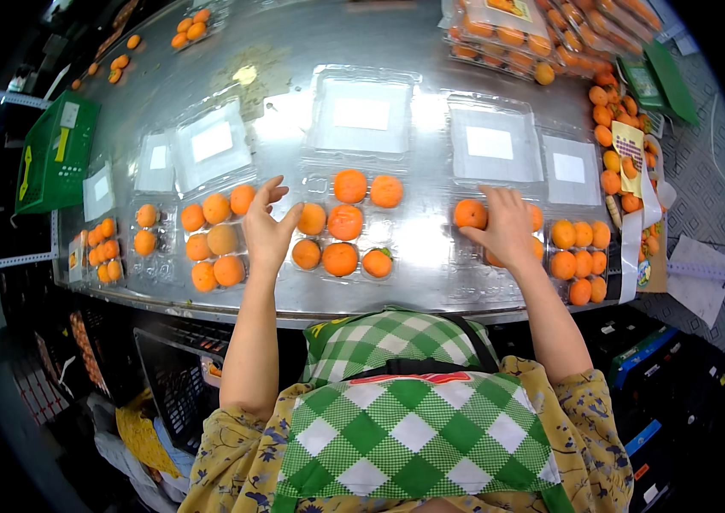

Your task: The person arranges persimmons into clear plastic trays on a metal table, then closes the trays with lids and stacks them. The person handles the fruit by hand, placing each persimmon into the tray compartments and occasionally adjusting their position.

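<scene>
My left hand (pixel 267 224) is empty with its fingers apart, above the gap between two open clear plastic clamshell boxes. The fruits look like persimmons. On its left, one box (pixel 212 151) has several orange fruits (pixel 216 208) in its base. The middle box (pixel 362 109) also holds several, including a fruit with a green calyx (pixel 377 263). My right hand (pixel 504 221) is over the base of another box (pixel 497 138). Its thumb and fingers are around an orange fruit (pixel 470 213). The hand partly hides other fruits there.
More open clamshells, one with a filled base (pixel 582 263), line the metal table (pixel 401 288). Packed clamshells (pixel 497 38) are stacked at the back right, beside loose fruits (pixel 602 115). A green crate (pixel 58 151) stands left; a black crate (pixel 176 385) is below the table.
</scene>
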`<state>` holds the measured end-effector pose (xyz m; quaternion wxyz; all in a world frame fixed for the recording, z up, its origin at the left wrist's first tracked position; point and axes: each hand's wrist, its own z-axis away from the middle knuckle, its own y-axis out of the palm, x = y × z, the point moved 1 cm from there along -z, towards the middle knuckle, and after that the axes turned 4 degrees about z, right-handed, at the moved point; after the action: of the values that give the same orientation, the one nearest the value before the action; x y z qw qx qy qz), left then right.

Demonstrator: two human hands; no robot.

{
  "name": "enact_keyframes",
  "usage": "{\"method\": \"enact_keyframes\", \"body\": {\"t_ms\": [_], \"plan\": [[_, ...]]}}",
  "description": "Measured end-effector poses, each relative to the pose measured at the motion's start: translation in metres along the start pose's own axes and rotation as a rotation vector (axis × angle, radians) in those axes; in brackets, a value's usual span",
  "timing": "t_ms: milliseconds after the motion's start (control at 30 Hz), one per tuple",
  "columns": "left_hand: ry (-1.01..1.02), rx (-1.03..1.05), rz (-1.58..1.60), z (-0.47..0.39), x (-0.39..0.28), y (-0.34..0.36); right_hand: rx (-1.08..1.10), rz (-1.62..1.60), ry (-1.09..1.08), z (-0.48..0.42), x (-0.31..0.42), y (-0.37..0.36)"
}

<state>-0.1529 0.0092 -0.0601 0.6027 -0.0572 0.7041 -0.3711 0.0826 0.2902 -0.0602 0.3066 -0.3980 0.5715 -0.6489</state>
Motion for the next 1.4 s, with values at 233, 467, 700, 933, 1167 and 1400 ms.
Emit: {"method": "enact_keyframes", "body": {"t_ms": [233, 467, 700, 933, 1167, 1400], "plan": [[0.189, 0.146, -0.232, 0.016, 0.027, 0.0, -0.168, -0.181, -0.056, 0.025, 0.007, -0.018], [0.184, 0.13, -0.323, 0.017, 0.029, 0.028, -0.2, -0.315, -0.091, 0.026, 0.021, -0.021], [-0.172, 0.118, 0.023, 0.017, 0.026, 0.019, -0.166, -0.48, -0.083, 0.026, 0.037, -0.034], [-0.61, 0.287, 1.559, 0.05, -0.029, 0.03, 0.004, -0.853, -0.292, 0.015, 0.104, -0.053], [-0.678, 0.672, 1.777, 0.068, -0.084, 0.046, 0.016, -1.122, -0.388, 0.005, 0.12, -0.07], [-0.334, 0.939, 1.718, 0.063, -0.099, 0.046, -0.013, -1.058, -0.438, 0.016, 0.108, -0.076]]}}
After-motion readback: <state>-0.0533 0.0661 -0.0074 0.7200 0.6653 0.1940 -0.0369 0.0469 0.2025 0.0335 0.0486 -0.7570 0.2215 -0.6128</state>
